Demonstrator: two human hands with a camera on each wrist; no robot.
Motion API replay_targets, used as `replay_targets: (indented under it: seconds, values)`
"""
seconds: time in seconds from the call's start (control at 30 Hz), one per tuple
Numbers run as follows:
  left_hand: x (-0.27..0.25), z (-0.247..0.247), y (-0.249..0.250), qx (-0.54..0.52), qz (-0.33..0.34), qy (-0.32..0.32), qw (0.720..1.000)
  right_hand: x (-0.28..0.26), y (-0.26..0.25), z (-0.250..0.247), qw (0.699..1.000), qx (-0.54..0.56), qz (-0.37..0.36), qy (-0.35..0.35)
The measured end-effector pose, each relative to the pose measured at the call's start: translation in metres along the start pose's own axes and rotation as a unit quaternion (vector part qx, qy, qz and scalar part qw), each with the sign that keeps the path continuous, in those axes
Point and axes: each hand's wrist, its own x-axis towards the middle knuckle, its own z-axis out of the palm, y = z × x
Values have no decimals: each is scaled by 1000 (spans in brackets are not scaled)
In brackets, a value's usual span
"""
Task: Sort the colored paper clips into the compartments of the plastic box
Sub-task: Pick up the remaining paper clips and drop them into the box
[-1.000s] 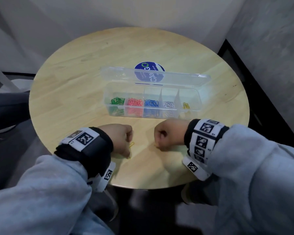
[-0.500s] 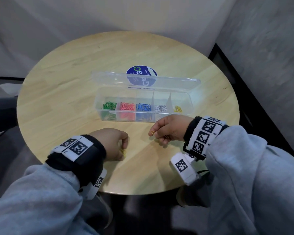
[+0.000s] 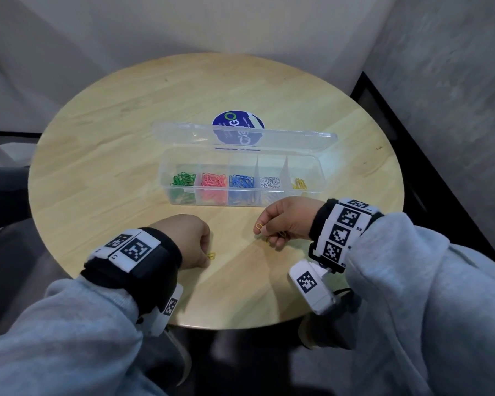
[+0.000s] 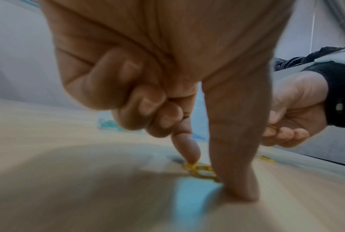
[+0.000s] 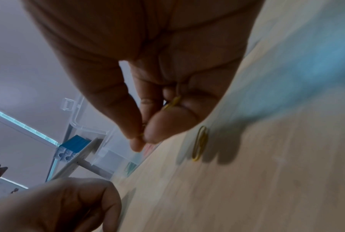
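The clear plastic box (image 3: 320, 170) stands open mid-table, holding green, red, blue, white and yellow clips (image 3: 299, 184) in separate compartments. My right hand (image 3: 262, 228) hovers just in front of the box and pinches a yellow paper clip (image 3: 258, 227) between thumb and forefinger. In the right wrist view another yellow clip (image 5: 172, 102) is tucked in its curled fingers. One more yellow clip (image 5: 200, 142) lies on the table below it. My left hand (image 3: 205, 254) is down on the table. Its index fingertip (image 4: 189, 155) and thumb pinch at a small cluster of yellow clips (image 4: 199, 170).
The round wooden table (image 3: 126, 167) ends close behind both wrists. The box lid (image 3: 240, 135) stands up at the back with a blue round sticker (image 3: 237, 124) behind it. Walls close in at the back and right.
My right hand has risen off the table with a yellow clip and shifted right, toward the box front. My left hand stays low over its yellow clips.
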Motion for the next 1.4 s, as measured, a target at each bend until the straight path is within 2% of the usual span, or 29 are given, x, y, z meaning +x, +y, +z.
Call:
replay_targets:
  seconds: [0.33,0.4,0.47,0.53,0.63,0.7,0.77,0.87,0.97,1.1,1.17,1.23,1.3,1.33,1.4]
  values:
    - [-8,-1,6,7,-9,7,1000,0,0,2,1000,0,7,2]
    - [-7,-5,1,-23,-14,8,1000,-2,-2,1,1000,11,9,-3]
    - [-5,-11,-9,-111,-10,9,994,-6,-5,-1,999,42,13,-21]
    - [-4,-21,-18,-280,-10,8,960,-11,-8,-3,996,79,10,-39]
    - [-5,-39,-28,-502,-32,50,863,-19,-13,-7,989,141,-3,-49]
    - [-6,-47,-33,-585,-52,73,806,-28,-18,-12,983,176,-20,-52]
    - [-6,-49,-37,-623,-63,81,776,-39,-27,-22,969,236,-64,-23]
    - [-6,-46,-37,-622,-78,72,776,-50,-38,-46,933,321,-124,107]
    - [-5,-44,-33,-609,-83,65,786,-47,-35,-62,917,310,-123,220]
    - [-2,-50,-23,-599,-76,72,794,-36,-24,-62,918,307,-105,228]
    - [-1,-52,-17,-591,-68,78,800,-37,-23,-62,925,282,-104,234]
    - [-1,-52,-11,-584,-60,78,806,-43,-22,-61,944,206,-111,232]
    - [0,-53,-7,-586,-54,74,805,-54,-20,-58,961,8,-139,239]
    - [0,-53,-5,-589,-54,75,803,-58,-18,-54,953,-116,-155,234]
    - [1,-55,-2,-594,-57,81,798,-58,-16,-39,921,-316,-157,168]
